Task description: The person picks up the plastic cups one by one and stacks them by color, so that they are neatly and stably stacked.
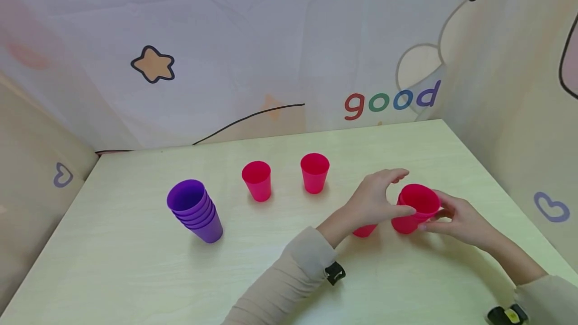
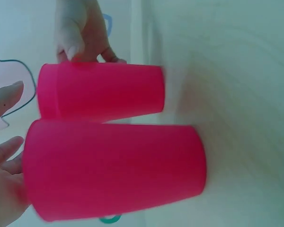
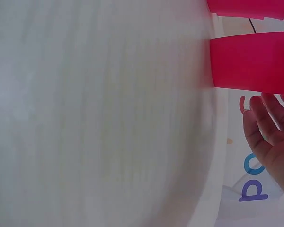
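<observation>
A stack of red cups (image 1: 417, 199) stands upright at the right of the table, one cup nested in another. My right hand (image 1: 460, 219) holds the stack at its right side, thumb in front and fingers behind. My left hand (image 1: 377, 197) is spread at the stack's left, its thumb by the near side of the rim and its fingers stretched beyond. Another red cup (image 1: 365, 230) sits under the left wrist, mostly hidden in the head view. Up close in the left wrist view, that cup (image 2: 113, 170) is in front of the stack (image 2: 104, 92).
Two single red cups (image 1: 257, 180) (image 1: 314, 173) stand upright toward the back middle. A nested stack of several purple cups (image 1: 196, 209) is on the left of the pale table (image 1: 113, 275). Printed cloth (image 1: 226, 64) hangs behind and at both sides.
</observation>
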Motion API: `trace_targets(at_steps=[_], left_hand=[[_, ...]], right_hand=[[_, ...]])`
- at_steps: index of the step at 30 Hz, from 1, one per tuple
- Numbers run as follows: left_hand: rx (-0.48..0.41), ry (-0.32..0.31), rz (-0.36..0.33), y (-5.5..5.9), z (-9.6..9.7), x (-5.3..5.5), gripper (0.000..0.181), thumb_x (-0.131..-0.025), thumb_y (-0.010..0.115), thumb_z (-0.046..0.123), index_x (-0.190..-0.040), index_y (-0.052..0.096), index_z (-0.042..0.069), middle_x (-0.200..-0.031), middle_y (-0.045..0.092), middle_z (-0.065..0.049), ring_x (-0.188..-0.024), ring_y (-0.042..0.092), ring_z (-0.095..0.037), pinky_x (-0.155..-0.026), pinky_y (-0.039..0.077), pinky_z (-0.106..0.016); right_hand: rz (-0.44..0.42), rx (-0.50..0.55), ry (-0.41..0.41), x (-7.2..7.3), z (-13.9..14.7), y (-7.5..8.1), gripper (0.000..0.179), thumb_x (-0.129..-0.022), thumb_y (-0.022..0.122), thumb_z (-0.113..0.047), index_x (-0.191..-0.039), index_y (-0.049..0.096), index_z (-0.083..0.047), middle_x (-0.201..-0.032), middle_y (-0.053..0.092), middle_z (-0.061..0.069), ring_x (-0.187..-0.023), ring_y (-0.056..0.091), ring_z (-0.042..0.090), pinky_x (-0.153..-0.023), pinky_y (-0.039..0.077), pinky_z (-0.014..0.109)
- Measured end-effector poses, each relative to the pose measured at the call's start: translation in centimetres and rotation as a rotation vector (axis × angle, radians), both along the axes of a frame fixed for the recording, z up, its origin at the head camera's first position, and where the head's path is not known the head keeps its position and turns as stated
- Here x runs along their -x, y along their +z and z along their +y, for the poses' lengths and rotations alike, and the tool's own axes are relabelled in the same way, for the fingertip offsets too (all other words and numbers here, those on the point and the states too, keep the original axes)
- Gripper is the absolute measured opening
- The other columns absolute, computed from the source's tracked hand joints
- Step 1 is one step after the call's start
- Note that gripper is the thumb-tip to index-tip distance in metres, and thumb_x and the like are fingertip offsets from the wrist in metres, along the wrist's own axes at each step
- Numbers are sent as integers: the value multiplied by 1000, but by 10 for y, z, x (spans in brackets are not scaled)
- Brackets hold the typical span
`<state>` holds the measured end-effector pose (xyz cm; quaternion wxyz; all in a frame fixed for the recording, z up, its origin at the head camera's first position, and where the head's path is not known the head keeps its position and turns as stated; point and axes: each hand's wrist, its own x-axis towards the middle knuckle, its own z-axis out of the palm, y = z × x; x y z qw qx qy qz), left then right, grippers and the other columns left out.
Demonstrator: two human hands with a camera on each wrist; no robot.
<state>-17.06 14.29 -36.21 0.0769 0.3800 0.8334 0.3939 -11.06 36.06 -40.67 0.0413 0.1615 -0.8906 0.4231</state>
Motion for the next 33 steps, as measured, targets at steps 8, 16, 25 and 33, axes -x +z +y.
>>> trace_targets(at_steps=[8, 16, 25, 33], left_hand=[[-132, -14, 47, 6, -25, 4, 65, -76, 74, 23, -133, 44, 11, -125, 53, 0, -110, 50, -9, -81, 41, -11], [-175, 25, 27, 3, -55, 9, 60, -76, 74, 19, -129, 48, 8, -121, 55, -4, -107, 51, -13, -82, 43, -14], [-113, 33, -57, -9, -84, 17, 56, -75, 75, 21, -124, 52, 6, -117, 56, -5, -102, 53, -13, -79, 46, -19], [-120, -6, -125, -29, -88, 20, 62, -72, 77, 22, -125, 52, 6, -114, 56, -3, -101, 54, -21, -81, 48, -29]], right_hand=[[100, 58, -11, -3, 1, 8, 61, -75, 68, 6, -129, 41, 4, -116, 49, -20, -96, 51, -1, -70, 49, 17], [94, 81, -41, -6, 0, 9, 55, -77, 66, 5, -128, 43, 5, -113, 51, -19, -96, 52, -1, -71, 49, 15], [90, 89, -56, -6, 1, 8, 53, -78, 65, 5, -127, 44, 4, -112, 52, -20, -96, 51, -2, -70, 49, 15], [87, 102, -57, -7, 0, 8, 53, -78, 65, 5, -127, 44, 5, -112, 52, -20, -95, 52, -1, -69, 49, 15]])
